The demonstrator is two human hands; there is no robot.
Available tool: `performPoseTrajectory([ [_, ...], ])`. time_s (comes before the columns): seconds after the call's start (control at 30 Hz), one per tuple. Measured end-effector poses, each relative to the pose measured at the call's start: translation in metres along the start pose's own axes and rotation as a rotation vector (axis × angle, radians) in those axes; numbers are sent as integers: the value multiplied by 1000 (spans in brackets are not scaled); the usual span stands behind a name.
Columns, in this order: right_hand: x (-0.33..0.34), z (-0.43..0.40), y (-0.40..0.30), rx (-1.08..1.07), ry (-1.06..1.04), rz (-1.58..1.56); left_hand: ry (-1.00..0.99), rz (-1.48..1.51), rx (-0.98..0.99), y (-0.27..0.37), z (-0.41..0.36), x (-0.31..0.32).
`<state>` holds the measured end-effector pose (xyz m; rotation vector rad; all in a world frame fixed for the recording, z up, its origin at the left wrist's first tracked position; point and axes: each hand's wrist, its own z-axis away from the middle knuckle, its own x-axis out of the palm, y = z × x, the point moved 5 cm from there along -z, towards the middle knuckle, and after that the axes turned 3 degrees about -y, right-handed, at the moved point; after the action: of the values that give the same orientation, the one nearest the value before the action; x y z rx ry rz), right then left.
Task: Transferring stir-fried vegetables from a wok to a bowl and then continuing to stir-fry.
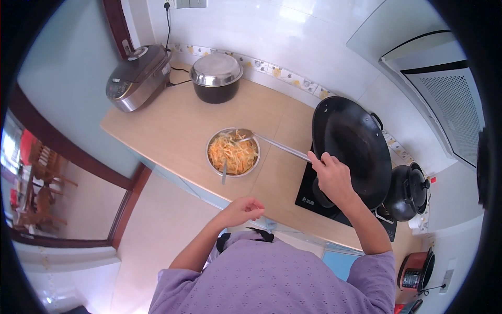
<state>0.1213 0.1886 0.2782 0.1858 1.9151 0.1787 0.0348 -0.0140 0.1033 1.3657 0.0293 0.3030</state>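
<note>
My right hand [333, 174] grips the end of a long metal cooking utensil [282, 146], probably a ladle or spatula. Its head reaches into a round metal bowl [211, 168] and rests at the far right of the shredded orange and pale food [232, 154]. A second, shorter metal handle [224, 172] sticks out over the bowl's near rim. Close to the counter's front edge, my left hand [244, 212] is loosely curled and holds nothing that I can see. A large black wok [353, 145] sits just beyond my right hand, over a black cooktop [306, 192].
A lidded dark pot [216, 90] and a rice cooker [139, 78] stand along the back of the counter [168, 121]. Right of the wok is a black lidded pot [404, 192], with a red cooker [415, 271] further along. A range hood [447, 102] juts out at upper right.
</note>
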Motion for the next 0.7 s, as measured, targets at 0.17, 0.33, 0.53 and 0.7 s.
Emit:
performPoseTrajectory([
  [0.17,-2,1,4,78,-27,-49,-21,-20,-11,9,-2,-1],
  [0.33,-10,14,45,318,-149,-448,-60,-34,-14,15,-11,6],
  [0.53,-46,71,130,841,-207,-912,-75,-51,-4,13,-22,12],
  [0.7,-64,137,212,869,-51,-397,-130,-24,-60,25,-46,44],
])
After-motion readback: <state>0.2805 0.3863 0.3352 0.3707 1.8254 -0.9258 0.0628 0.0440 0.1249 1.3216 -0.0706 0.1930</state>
